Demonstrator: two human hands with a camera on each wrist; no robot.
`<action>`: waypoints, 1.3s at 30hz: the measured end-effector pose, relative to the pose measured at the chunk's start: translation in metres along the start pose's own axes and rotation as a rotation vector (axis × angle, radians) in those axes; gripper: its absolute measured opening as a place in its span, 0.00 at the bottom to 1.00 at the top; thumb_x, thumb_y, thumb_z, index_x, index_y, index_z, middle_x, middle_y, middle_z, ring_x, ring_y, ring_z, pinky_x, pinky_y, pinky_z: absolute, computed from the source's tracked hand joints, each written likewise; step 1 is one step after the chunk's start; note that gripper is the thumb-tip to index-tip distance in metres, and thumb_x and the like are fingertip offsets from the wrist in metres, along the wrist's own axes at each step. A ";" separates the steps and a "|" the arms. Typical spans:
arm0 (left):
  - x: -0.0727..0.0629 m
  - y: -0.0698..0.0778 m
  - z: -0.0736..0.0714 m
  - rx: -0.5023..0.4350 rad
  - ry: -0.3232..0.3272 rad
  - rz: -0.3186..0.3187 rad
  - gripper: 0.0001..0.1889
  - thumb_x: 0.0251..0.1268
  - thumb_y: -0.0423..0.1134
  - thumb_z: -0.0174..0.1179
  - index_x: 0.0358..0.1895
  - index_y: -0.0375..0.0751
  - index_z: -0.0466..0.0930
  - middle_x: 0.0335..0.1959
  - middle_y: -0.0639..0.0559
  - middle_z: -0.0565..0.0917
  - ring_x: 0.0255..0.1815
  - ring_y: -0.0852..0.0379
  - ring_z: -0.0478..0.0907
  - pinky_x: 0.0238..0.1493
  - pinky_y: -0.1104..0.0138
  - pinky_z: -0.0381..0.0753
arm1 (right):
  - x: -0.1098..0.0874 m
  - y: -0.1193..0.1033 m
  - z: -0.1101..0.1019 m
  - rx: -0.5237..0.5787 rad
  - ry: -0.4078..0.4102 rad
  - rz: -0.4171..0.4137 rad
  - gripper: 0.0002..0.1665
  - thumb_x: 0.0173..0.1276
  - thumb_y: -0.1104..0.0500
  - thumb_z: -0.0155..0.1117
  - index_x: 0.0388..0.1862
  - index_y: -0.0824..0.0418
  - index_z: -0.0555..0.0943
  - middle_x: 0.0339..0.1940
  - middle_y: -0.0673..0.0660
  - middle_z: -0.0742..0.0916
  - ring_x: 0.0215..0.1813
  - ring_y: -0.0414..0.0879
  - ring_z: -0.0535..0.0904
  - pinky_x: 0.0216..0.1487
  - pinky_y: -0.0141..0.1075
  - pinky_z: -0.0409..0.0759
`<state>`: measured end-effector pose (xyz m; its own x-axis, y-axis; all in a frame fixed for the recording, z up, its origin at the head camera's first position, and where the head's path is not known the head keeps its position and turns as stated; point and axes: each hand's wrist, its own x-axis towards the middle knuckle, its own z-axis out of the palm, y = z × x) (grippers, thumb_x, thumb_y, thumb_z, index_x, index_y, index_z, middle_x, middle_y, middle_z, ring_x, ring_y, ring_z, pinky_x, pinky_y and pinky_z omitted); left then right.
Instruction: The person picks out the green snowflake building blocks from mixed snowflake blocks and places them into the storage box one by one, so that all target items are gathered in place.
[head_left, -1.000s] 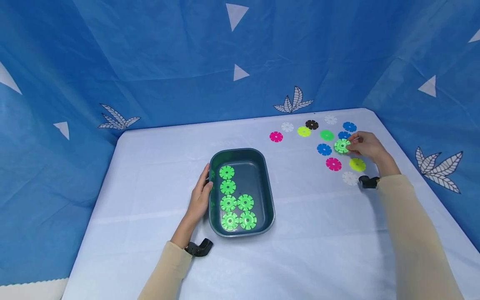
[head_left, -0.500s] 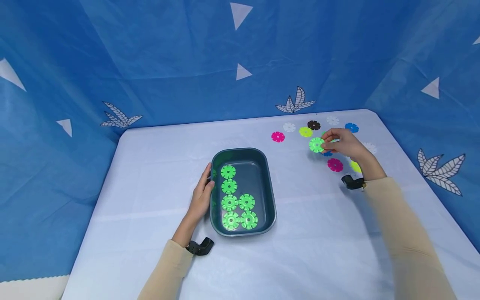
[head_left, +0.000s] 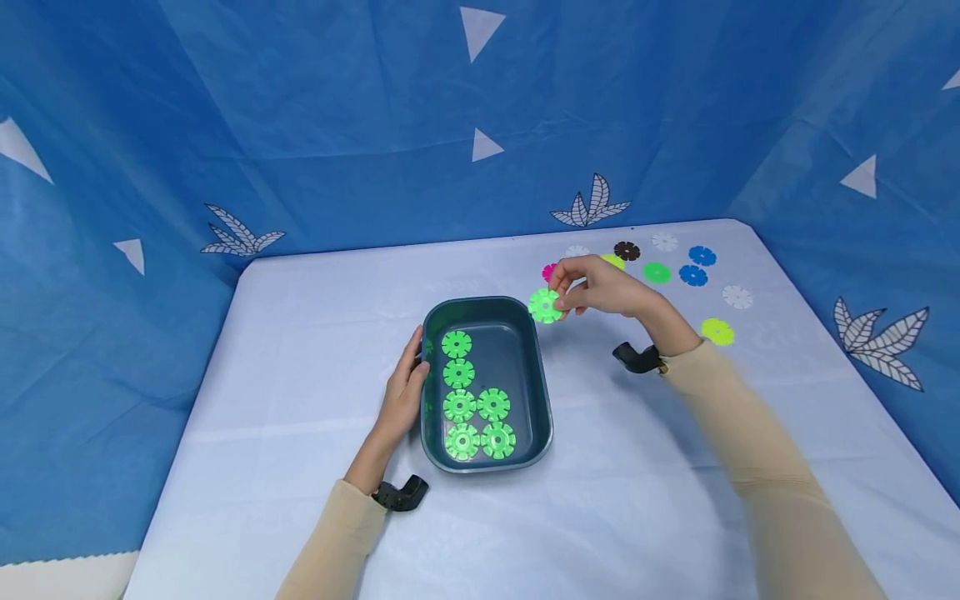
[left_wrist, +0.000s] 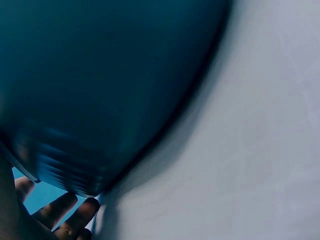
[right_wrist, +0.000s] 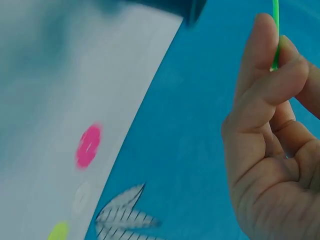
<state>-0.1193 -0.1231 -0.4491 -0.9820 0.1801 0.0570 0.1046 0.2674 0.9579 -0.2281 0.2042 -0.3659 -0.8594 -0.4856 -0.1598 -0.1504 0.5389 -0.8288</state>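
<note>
A dark teal plastic tray [head_left: 538,400] stands mid-table, with several green notched discs [head_left: 460,406] lying in it. My left hand [head_left: 401,396] grips its left side, thumb at the rim and fingers along the outer wall. The left wrist view has the tray wall [left_wrist: 100,90] close up, the fingertips [left_wrist: 85,212] right at its edge. At the tray's far right corner, my right hand [head_left: 603,287] pinches another green notched disc [head_left: 544,306] between thumb and fingers. In the right wrist view this disc [right_wrist: 276,30] appears edge-on.
Notched discs in several colours are spread over the back right of the white tabletop, among them a brown disc [head_left: 627,251], a flat green disc [head_left: 657,272] and a yellow disc [head_left: 717,332]. The right hand covers some. Blue patterned cloth [head_left: 360,125] rises behind the table.
My right hand has carried the green disc leftward from the loose discs to the tray's far right corner. The left hand has kept its place at the tray.
</note>
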 end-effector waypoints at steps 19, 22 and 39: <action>0.012 -0.043 0.003 -0.006 0.026 0.029 0.28 0.80 0.38 0.39 0.79 0.54 0.48 0.80 0.48 0.53 0.78 0.42 0.54 0.75 0.44 0.53 | 0.050 -0.032 0.076 -0.133 -0.345 -0.046 0.08 0.63 0.71 0.64 0.38 0.65 0.76 0.28 0.58 0.81 0.34 0.58 0.87 0.30 0.38 0.83; 0.012 -0.042 0.003 -0.005 0.024 0.032 0.29 0.80 0.38 0.39 0.79 0.55 0.48 0.80 0.48 0.53 0.78 0.42 0.54 0.75 0.45 0.54 | 0.053 -0.032 0.083 -0.190 -0.368 -0.033 0.07 0.63 0.71 0.64 0.38 0.65 0.76 0.27 0.58 0.81 0.32 0.56 0.87 0.29 0.38 0.83; 0.012 -0.043 0.003 -0.001 0.025 0.033 0.29 0.80 0.38 0.39 0.79 0.54 0.47 0.80 0.47 0.53 0.78 0.41 0.54 0.75 0.43 0.54 | 0.062 -0.031 0.100 -0.384 -0.455 0.021 0.08 0.58 0.74 0.63 0.34 0.65 0.77 0.21 0.57 0.82 0.24 0.46 0.84 0.28 0.34 0.82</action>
<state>-0.1352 -0.1300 -0.4902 -0.9816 0.1654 0.0956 0.1370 0.2609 0.9556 -0.2283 0.0883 -0.4040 -0.5810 -0.6726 -0.4583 -0.3742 0.7208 -0.5835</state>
